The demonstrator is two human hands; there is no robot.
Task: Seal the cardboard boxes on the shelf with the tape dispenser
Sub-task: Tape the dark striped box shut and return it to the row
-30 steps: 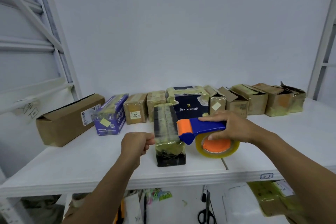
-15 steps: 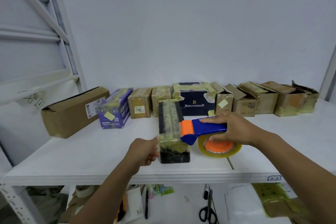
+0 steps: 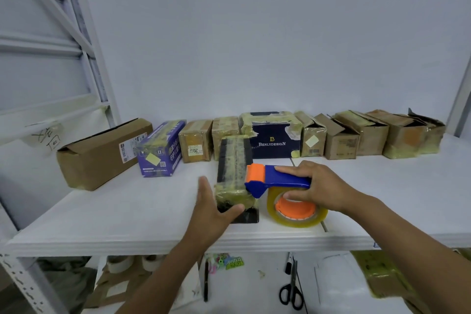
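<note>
Black box (image 3: pixel 235 168) braced by the open left hand (image 3: pixel 212 208) at 9 o'clock; right hand (image 3: pixel 321 187) grips the tape dispenser (image 3: pixel 277 181).

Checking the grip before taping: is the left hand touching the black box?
Touching. The head view shows the left hand with its thumb on the near end of the black box.

Both bare forearms reach forward from the near edge. The left hand (image 3: pixel 212 208) is spread, fingers pointing far, thumb bent rightward, cupping the near left corner of what it steadies. The right hand (image 3: pixel 319 191) lies palm down, wrist angled left, fingers wrapped over a handle, thumb tucked beneath.
</note>
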